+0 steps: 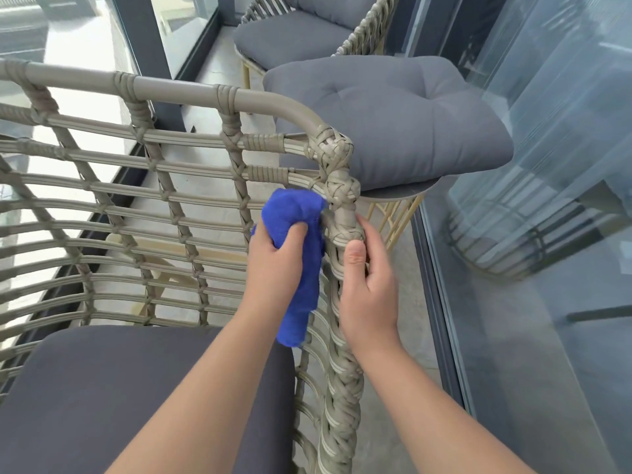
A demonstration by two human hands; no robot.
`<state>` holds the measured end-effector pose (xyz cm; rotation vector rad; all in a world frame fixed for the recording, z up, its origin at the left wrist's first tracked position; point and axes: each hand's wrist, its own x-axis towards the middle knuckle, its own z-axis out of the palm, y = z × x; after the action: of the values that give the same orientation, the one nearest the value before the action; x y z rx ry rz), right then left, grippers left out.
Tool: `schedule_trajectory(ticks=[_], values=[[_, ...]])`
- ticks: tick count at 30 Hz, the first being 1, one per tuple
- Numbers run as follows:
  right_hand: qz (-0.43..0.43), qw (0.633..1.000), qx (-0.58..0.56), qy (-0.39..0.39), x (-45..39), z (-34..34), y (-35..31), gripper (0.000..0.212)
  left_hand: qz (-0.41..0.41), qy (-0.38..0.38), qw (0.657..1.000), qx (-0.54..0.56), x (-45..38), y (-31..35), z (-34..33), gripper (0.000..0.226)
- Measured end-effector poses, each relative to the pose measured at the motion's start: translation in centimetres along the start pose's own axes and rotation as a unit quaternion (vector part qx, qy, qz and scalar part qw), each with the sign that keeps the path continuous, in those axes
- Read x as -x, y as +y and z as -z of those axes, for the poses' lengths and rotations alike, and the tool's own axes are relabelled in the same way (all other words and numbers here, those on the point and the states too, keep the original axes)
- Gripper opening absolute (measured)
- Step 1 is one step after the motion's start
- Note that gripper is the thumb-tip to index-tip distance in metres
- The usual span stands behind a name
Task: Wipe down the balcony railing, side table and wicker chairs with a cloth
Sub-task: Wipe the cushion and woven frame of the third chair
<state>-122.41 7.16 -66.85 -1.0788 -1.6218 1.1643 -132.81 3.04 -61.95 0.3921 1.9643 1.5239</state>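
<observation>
The blue cloth (pixel 293 254) sits just below the centre of view, bunched in the left hand (pixel 275 260), whose fingers and thumb curl round its upper wad and press it against the inner face of the near wicker chair (pixel 191 186) at the woven corner post; a loose tail of it hangs toward six o'clock. The right hand (pixel 367 285) grips that same post from the outer side, thumb laid up along the wrapped cord, apparently steadying the frame. The cloth looks soft, light and limp, so it should mould into the gaps of the weave, and it is best held as a wad in the palm, as here, since the hanging tail could snag on the cord ends. The chair frame looks stiff and light; the post or the smooth top rail at eleven o'clock offer the firmest hold, while the thin horizontal strands would likely flex under pressure. At one o'clock a grey cushion (pixel 393 121) lies on the round counter (pixel 403 191), just beside the chair's corner. At twelve o'clock stands a second wicker chair (pixel 366 32). The glass railing (pixel 85 35) runs along the side from nine to eleven o'clock.
</observation>
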Motion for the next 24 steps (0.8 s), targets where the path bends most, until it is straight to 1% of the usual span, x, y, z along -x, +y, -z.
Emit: schedule_trajectory(ticks=[2,3,5,8,11,13,16,19,24], values=[[-0.002,1.0,0.001,0.002,0.0,0.1,0.0,0.051,0.005,0.002,1.0,-0.028,-0.3,-0.8,-1.1,0.052],[0.001,1.0,0.0,0.005,0.0,0.1,0.0,0.051,0.009,0.002,1.0,-0.022,-0.1,-0.8,-1.7,0.055],[0.006,1.0,-0.004,0.008,0.0,0.1,0.0,0.051,0.019,-0.005,1.0,0.016,0.2,-0.6,-2.1,0.044],[0.004,1.0,-0.011,0.004,0.0,-0.1,0.0,0.052,0.044,-0.023,0.996,0.071,0.7,-0.2,-1.6,0.019],[0.001,1.0,-0.014,0.003,0.0,-0.1,-0.1,0.055,0.041,-0.046,0.994,0.088,2.1,0.2,-0.7,0.008],[-0.003,1.0,-0.02,0.004,0.0,0.0,-0.1,0.054,0.041,-0.063,0.992,0.096,3.5,0.5,0.0,0.006],[-0.014,1.0,-0.026,0.002,0.1,0.0,-0.2,0.055,0.039,-0.089,0.99,0.102,5.3,0.7,1.2,0.009],[-0.012,1.0,-0.02,0.0,0.2,0.2,-0.3,0.05,0.042,-0.109,0.987,0.109,6.0,1.0,2.4,0.011],[0.012,1.0,0.001,-0.003,0.2,0.3,0.0,0.043,0.069,-0.067,0.988,0.121,3.3,-0.6,2.3,0.011]])
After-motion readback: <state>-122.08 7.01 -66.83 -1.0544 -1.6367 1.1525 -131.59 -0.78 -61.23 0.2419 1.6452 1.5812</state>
